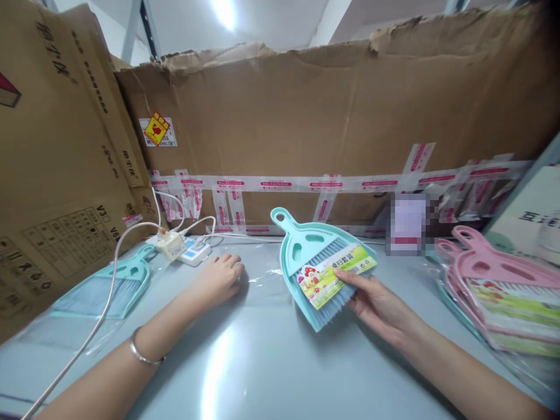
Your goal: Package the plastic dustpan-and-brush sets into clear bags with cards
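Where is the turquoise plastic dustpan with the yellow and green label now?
The dustpan is just right of centre in the head view, with the right hand gripping it at lower right, before the brown cardboard panel.

Cardboard panel (284,122) at the back, tabletop (280,373) in front of it

So the right hand (382,309) has a dustpan set (326,268) over the middle of the tabletop, and the left hand (221,279) is off to its left. Power strip (198,254) is just behind that hand, a second dustpan (129,286) lies further left beside a carton (61,146), and there's a stack of dustpans (511,291) way over on the right.
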Tool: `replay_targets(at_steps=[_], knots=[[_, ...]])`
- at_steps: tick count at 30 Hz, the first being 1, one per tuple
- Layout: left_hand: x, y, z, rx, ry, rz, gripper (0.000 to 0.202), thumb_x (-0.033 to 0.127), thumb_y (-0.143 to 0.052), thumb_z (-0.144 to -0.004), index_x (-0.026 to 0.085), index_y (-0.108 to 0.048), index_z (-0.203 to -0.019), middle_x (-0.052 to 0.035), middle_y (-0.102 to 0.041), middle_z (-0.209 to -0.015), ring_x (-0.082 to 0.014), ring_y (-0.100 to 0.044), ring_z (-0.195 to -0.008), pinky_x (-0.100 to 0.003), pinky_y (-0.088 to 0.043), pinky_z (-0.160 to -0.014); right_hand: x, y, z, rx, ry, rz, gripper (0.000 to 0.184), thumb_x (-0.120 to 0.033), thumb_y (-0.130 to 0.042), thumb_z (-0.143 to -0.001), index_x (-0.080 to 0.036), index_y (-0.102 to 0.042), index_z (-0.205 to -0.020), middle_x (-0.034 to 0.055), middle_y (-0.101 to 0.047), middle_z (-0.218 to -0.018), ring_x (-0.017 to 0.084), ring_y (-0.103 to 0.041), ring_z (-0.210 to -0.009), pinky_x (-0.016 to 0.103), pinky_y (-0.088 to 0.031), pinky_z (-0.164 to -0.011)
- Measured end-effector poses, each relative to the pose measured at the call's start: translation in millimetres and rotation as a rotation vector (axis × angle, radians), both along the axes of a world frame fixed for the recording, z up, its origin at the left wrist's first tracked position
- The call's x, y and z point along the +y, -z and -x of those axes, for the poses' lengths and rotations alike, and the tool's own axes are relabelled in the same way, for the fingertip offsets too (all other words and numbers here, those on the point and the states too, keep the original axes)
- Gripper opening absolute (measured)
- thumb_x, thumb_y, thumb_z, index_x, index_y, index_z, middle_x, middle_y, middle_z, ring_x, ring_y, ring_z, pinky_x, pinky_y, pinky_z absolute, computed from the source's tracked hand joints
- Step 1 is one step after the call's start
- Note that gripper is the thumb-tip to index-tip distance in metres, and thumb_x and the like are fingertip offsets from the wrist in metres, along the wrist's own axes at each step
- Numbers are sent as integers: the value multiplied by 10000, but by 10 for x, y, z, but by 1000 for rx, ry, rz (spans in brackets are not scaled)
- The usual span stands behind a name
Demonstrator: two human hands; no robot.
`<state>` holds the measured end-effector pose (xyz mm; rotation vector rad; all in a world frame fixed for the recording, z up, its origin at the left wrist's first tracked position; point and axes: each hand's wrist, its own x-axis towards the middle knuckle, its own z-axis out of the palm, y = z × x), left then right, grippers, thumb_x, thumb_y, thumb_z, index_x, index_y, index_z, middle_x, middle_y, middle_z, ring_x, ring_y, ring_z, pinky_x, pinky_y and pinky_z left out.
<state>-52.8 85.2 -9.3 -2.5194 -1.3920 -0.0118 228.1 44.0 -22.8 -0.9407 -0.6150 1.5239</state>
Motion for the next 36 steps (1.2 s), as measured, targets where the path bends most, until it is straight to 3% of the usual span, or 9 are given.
replay_targets(at_steps=[3, 6, 13, 18, 22, 26, 32, 36], knots=[[61, 25, -32, -68, -61, 10, 227, 117, -409, -817, 123, -636, -818, -131, -638, -854, -244, -593, -819, -330, -427, -673, -64, -3, 44, -52, -156, 28, 434, -164, -742, -657, -144, -591, -1063, 78, -709, -944, 218, -678, -839, 295, -579, -721], [93, 11, -49, -172, -113, -44, 233, 128, -391, -832, 133, -624, -839, -117, -641, -852, -223, -598, -798, -303, -426, -643, -128, -8, 72, -127, -333, 44, 389, -197, -742, -666, -128, -612, -1026, 95, -707, -956, 224, -675, -861, 307, -564, -764], [96, -41, 51, -361, -179, -133, 187, 166, -422, -824, 158, -588, -737, -65, -635, -719, -190, -594, -691, -287, -428, -626, -197, -4, 122, -255, -406, 87, 341, -223, -747, -652, -120, -643, -960, 115, -708, -951, 230, -677, -856, 300, -561, -736], [-62, -89, -149, -428, -74, -177, 181, 197, -407, -862, 159, -582, -841, -63, -626, -797, -173, -588, -694, -280, -434, -624, -232, 27, 230, -224, -371, 98, 342, -225, -745, -657, -116, -645, -965, 114, -708, -955, 225, -676, -861, 296, -561, -728], [-263, -39, -398, -269, 73, -200, 212, 174, -391, -876, 154, -586, -794, -58, -594, -777, -153, -557, -615, -250, -400, -521, -232, 68, 291, -149, -250, 108, 328, -201, -747, -655, -120, -638, -954, 92, -713, -935, 202, -679, -833, 272, -561, -718], [-341, 1, -579, -157, 209, -319, 215, 108, -389, -856, 153, -554, -726, -35, -544, -689, -138, -513, -542, -239, -357, -451, -186, 128, 302, -27, -138, 121, 288, -150, -753, -633, -114, -634, -893, 80, -718, -864, 191, -682, -766, 256, -565, -672], [-395, -115, -857, -168, 358, -460, 174, 45, -408, -804, 149, -518, -717, -30, -507, -654, -151, -502, -547, -249, -352, -417, -178, 158, 344, 98, -157, 118, 286, -126, -763, -603, -117, -643, -862, 48, -710, -753, 188, -683, -711, 268, -571, -696], [-463, -161, -839, -211, 396, -507, 174, 84, -412, -834, 146, -520, -713, -34, -506, -659, -161, -511, -589, -250, -374, -428, -183, 127, 332, 138, -86, 101, 266, -121, -755, -610, -124, -646, -852, 59, -715, -817, 189, -685, -736, 250, -580, -674]])
